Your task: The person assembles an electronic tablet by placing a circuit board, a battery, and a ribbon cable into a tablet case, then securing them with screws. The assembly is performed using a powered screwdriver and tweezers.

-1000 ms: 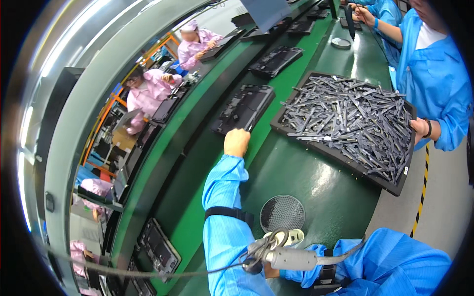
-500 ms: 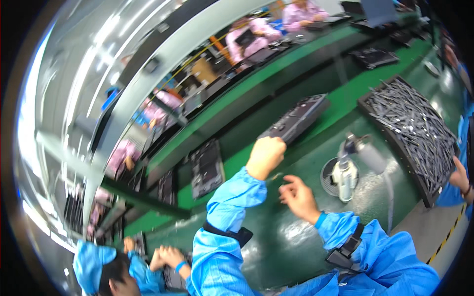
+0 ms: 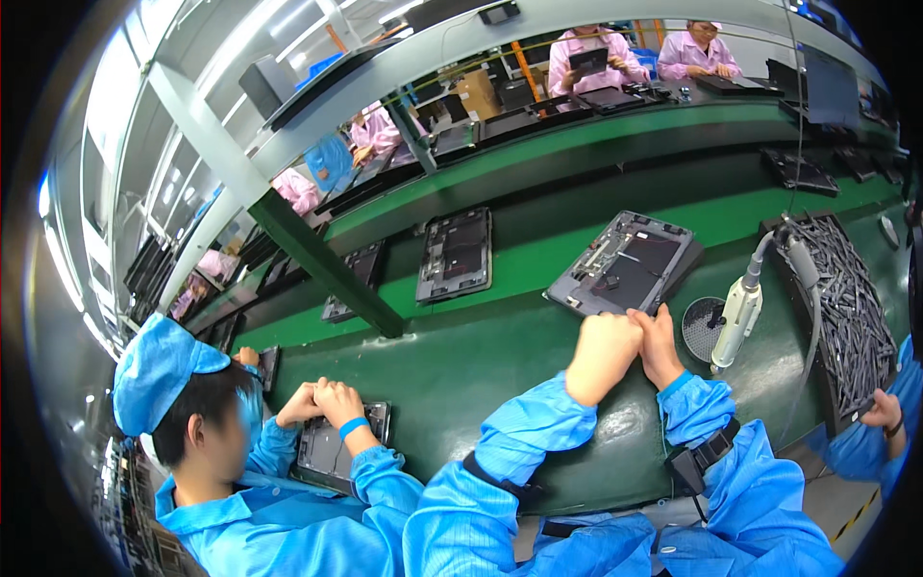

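An opened tablet (image 3: pixel 620 264), grey-edged with a circuit board and a dark battery exposed, lies tilted at the front edge of the green belt, in front of me. My left hand (image 3: pixel 604 356) is closed at its near edge, the knuckles facing up and the fingertips hidden. Beside it, touching it, my right hand (image 3: pixel 660 348) is closed at the tablet's near right corner, with the thumb along the edge. To the right of my hands, a pale electric screwdriver (image 3: pixel 738 317) hangs from a cable over a round, dark, perforated dish (image 3: pixel 704 327).
A black tray (image 3: pixel 835 409) full of dark grey strips stands at the right, a person's hand (image 3: pixel 880 412) at its end. More opened tablets (image 3: pixel 456 255) lie on the belt (image 3: pixel 538 226). A green post (image 3: pixel 327 264) rises at left. A co-worker (image 3: pixel 192 423) handles another tablet (image 3: pixel 322 452).
My right hand, open and apart before, has come to the tablet and closed beside my left. The tablet has swung round and nearer. The whole view has turned and shifted.
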`<state>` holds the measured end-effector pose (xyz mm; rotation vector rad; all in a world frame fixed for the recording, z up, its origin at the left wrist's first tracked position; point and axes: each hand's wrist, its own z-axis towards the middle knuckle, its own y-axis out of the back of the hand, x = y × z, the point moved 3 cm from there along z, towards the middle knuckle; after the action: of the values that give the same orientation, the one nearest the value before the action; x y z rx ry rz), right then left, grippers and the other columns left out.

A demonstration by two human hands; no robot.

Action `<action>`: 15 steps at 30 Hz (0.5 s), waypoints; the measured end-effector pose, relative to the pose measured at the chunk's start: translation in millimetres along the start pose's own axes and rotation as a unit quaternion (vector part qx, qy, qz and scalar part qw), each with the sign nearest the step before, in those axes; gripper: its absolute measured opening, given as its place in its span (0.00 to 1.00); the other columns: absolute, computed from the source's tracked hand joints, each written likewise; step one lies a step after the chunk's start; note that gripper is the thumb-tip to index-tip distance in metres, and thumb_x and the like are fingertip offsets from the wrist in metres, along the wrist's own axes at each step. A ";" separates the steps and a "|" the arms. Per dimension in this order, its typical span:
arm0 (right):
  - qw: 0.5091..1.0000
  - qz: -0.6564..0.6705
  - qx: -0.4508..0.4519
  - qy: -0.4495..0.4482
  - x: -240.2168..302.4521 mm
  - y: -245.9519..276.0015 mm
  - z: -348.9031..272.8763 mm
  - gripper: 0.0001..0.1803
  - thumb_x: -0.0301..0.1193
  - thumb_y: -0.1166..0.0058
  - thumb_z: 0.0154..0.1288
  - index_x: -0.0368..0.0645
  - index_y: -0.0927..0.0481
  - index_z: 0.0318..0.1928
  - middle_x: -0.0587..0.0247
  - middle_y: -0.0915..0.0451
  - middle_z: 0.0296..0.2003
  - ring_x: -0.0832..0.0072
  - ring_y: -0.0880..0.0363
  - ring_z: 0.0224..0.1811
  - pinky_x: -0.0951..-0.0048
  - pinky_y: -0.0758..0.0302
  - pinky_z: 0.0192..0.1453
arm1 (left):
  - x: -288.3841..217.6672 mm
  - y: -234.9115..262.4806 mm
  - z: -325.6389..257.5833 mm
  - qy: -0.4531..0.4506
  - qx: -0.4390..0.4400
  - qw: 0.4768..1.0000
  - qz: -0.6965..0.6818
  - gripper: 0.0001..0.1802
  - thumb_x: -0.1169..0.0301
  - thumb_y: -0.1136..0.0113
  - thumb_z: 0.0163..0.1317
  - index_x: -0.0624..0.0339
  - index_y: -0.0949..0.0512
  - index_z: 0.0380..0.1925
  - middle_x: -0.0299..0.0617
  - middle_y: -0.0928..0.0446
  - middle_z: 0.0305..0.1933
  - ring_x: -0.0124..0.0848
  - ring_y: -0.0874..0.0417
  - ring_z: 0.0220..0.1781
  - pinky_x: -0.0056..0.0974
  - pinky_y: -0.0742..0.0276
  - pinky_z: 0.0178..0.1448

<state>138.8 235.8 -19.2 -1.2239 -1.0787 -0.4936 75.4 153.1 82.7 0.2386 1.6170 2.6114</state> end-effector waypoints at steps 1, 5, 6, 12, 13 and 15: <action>1.000 0.001 0.006 -0.007 3.0 -3.9 -4.4 0.18 0.27 0.47 0.60 0.41 0.34 0.50 0.62 0.24 0.40 0.76 0.22 0.39 0.74 0.23 0.40 | 7.2 13.6 -7.0 0.060 -0.012 0.995 -0.076 0.09 0.66 0.36 0.46 0.59 0.22 0.22 0.45 0.22 0.19 0.41 0.18 0.24 0.42 0.24 0.27; 0.992 -0.038 0.091 -0.073 19.2 2.7 -8.8 0.25 0.24 0.50 0.56 0.42 0.34 0.56 0.63 0.24 0.42 0.76 0.22 0.40 0.72 0.20 0.40 | 47.1 21.7 -51.5 0.228 -0.232 0.941 -0.099 0.08 0.65 0.35 0.53 0.57 0.19 0.27 0.42 0.21 0.23 0.40 0.20 0.26 0.42 0.25 0.30; 0.983 -0.070 0.138 -0.103 20.6 -0.6 -10.0 0.28 0.24 0.49 0.56 0.43 0.35 0.59 0.64 0.24 0.42 0.76 0.22 0.40 0.72 0.20 0.40 | 59.4 18.9 -68.3 0.273 -0.229 0.931 -0.086 0.08 0.64 0.38 0.55 0.55 0.21 0.27 0.41 0.22 0.25 0.41 0.20 0.30 0.45 0.25 0.32; 0.911 -0.266 0.278 -0.149 26.2 1.7 -10.8 0.32 0.23 0.47 0.54 0.33 0.34 0.62 0.65 0.21 0.40 0.81 0.24 0.41 0.79 0.27 0.47 | 93.5 8.9 -127.2 0.418 -0.133 0.897 -0.051 0.15 0.59 0.42 0.60 0.61 0.19 0.33 0.45 0.21 0.24 0.46 0.19 0.26 0.46 0.25 0.31; 0.892 -0.322 0.295 -0.117 22.6 0.8 -10.1 0.30 0.24 0.46 0.54 0.32 0.32 0.60 0.66 0.21 0.39 0.81 0.25 0.39 0.79 0.28 0.46 | 96.3 6.3 -132.8 0.445 -0.104 0.885 -0.091 0.17 0.58 0.42 0.61 0.63 0.19 0.36 0.46 0.20 0.23 0.46 0.18 0.25 0.46 0.25 0.31; 0.870 -0.397 0.269 -0.116 26.2 -2.3 -20.8 0.26 0.25 0.45 0.54 0.29 0.29 0.56 0.61 0.20 0.38 0.77 0.23 0.36 0.75 0.27 0.44 | 96.6 -0.1 -136.7 0.430 -0.101 0.880 -0.176 0.20 0.59 0.43 0.61 0.67 0.20 0.40 0.47 0.21 0.20 0.44 0.18 0.24 0.44 0.26 0.30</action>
<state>156.9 221.9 5.4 -0.3022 -1.7881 -0.6087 -42.1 45.1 32.4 -1.2649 1.3002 2.6681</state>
